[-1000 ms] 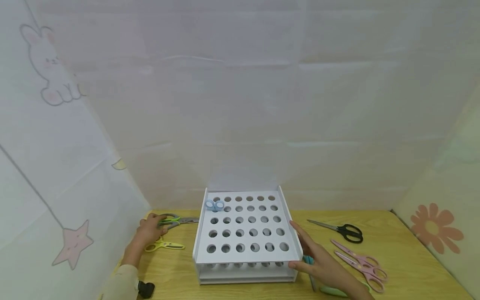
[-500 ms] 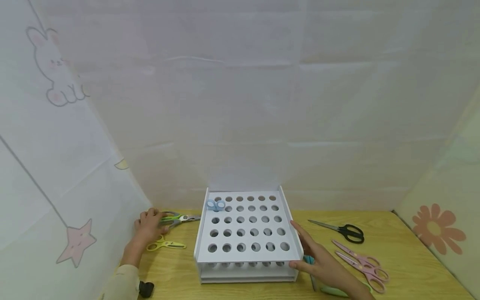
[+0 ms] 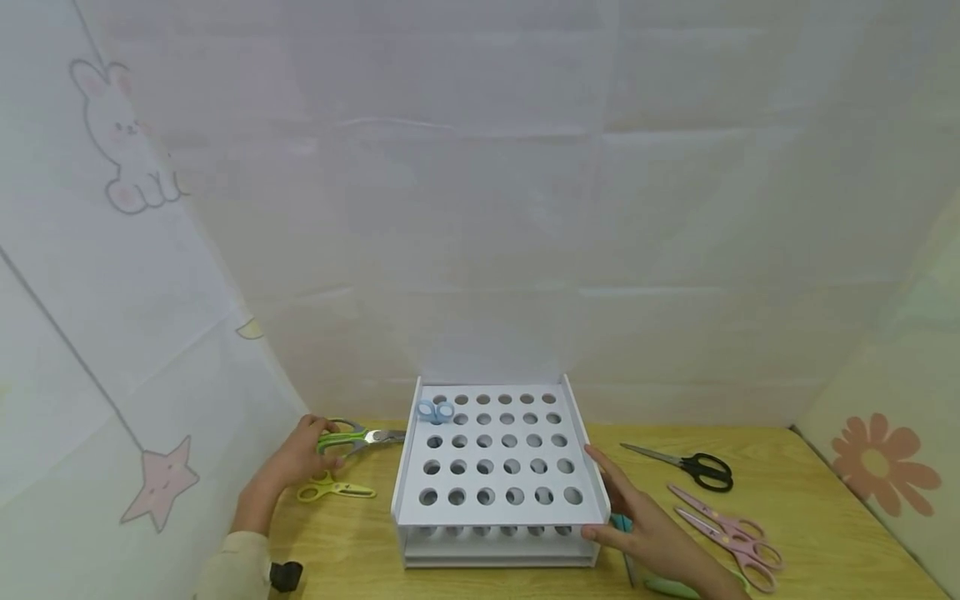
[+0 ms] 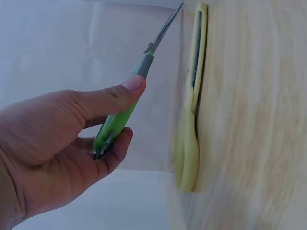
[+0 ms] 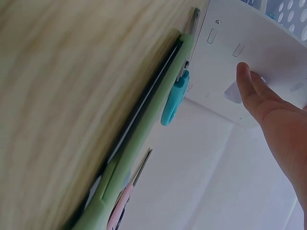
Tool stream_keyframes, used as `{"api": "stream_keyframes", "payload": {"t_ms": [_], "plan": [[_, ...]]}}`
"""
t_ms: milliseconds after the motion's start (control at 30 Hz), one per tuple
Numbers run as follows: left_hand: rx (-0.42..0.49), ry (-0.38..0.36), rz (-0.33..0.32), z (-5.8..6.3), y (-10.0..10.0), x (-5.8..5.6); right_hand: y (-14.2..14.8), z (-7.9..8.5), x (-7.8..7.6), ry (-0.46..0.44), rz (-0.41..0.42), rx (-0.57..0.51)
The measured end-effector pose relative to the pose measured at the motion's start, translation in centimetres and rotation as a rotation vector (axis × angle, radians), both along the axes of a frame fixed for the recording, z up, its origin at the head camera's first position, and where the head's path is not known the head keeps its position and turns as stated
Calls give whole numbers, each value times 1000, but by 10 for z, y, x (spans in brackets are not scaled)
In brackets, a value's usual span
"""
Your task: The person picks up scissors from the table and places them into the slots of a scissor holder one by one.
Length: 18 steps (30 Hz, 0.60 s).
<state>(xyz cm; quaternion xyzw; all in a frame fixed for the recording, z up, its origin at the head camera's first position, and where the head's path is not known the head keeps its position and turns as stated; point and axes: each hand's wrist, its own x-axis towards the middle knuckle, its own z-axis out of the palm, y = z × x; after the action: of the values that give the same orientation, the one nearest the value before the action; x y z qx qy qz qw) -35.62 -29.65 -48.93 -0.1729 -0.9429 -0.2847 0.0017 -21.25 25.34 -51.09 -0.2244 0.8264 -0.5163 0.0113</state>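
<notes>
In the head view my left hand (image 3: 300, 454) pinches green-and-grey scissors (image 3: 367, 437) by the handles. The left wrist view shows the thumb on the green handle (image 4: 125, 114), fingers curled behind it, and the blades tilted up. Yellow scissors (image 4: 188, 153) lie beside them on the table. My right hand (image 3: 637, 525) rests on the right side of a white rack (image 3: 498, 482) with rows of round holes. Its fairly straight fingers (image 5: 249, 91) touch the rack's side panel. Light blue scissor handles (image 3: 426, 409) stick up from a hole at the rack's back left.
Black scissors (image 3: 707, 471) and pink scissors (image 3: 742, 546) lie on the table right of the rack. Light green scissors (image 5: 139, 124) and teal-handled scissors (image 5: 175, 98) lie close by the right hand. A papered wall (image 3: 495, 208) stands behind.
My left hand has drawn the green-and-grey scissors slightly, and more of their handles shows now. The head view has shifted a little. The right hand stays at the rack.
</notes>
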Motion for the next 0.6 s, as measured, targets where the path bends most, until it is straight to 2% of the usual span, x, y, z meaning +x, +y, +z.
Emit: {"api": "stream_keyframes", "payload": {"t_ms": [133, 333, 600], "plan": [[-4, 39, -6, 5, -1, -1, 1, -1, -1, 10, -2, 7], [85, 109, -30, 17, 0, 1, 1, 0, -1, 5, -2, 7], [188, 120, 22, 27, 3, 2, 0, 1, 0, -9, -17, 19]]}}
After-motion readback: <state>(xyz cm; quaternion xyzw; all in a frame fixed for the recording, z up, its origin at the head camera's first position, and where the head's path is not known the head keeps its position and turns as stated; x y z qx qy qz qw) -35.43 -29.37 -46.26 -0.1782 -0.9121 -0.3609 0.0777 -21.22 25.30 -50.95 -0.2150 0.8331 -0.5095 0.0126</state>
